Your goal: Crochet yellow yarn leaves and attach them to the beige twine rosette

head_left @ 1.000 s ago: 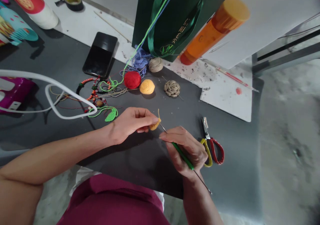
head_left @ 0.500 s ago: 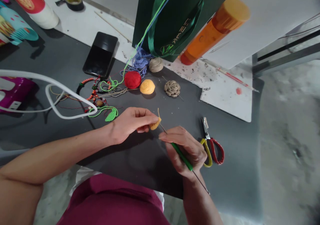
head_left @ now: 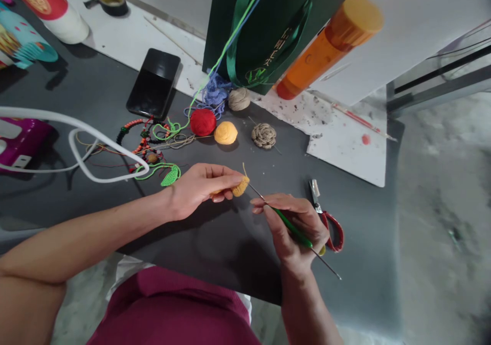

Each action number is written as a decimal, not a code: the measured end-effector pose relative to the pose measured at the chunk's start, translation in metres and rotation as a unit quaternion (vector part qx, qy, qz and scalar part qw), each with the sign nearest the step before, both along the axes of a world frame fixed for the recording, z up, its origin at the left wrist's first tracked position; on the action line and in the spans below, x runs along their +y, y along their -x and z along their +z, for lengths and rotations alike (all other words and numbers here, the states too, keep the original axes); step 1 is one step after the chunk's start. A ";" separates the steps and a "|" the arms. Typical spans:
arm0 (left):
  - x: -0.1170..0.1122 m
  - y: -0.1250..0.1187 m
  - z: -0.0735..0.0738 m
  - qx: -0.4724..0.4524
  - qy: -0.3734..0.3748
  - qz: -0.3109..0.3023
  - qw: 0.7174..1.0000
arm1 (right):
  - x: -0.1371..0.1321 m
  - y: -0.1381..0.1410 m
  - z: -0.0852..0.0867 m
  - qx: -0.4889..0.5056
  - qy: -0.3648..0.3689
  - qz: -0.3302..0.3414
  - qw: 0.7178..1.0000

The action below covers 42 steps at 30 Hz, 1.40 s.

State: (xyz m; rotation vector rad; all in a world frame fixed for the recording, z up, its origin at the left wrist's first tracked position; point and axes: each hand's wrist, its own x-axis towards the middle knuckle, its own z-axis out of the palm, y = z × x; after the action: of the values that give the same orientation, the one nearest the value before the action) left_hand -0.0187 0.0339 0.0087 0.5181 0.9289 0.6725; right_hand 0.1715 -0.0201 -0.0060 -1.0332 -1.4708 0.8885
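Observation:
My left hand (head_left: 199, 187) pinches a small orange crochet piece (head_left: 241, 186) above the dark mat (head_left: 230, 243), with a short yarn tail sticking up from it. My right hand (head_left: 293, 226) is closed on a green-handled crochet hook (head_left: 292, 227), and its metal tip points into the orange piece. The hook's rear end sticks out past my wrist to the right.
Red and yellow scissors (head_left: 326, 222) lie just right of my right hand. Red (head_left: 203, 122), orange (head_left: 225, 133) and beige (head_left: 264, 135) crochet balls, a phone (head_left: 154, 83), beads and green yarn (head_left: 153, 145), a green bag (head_left: 268, 28) and an orange bottle (head_left: 330, 43) sit further back.
My right hand has turned and shifted slightly right, swinging the hook's rear end up and outward. My left hand and the orange piece have risen a little.

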 end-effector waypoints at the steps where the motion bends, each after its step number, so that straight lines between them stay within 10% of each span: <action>1: 0.000 0.000 0.000 0.000 -0.001 -0.002 1.000 | 0.000 0.000 0.001 -0.003 0.000 -0.005 1.000; 42: -0.001 -0.001 0.002 0.039 -0.039 -0.005 0.998 | 0.001 -0.003 -0.005 -0.106 -0.105 0.005 0.989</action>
State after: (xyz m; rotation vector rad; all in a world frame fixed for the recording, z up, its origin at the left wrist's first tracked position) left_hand -0.0173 0.0325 0.0109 0.6215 0.9759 0.6858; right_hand 0.1750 -0.0190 -0.0107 -0.9862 -1.7082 0.6282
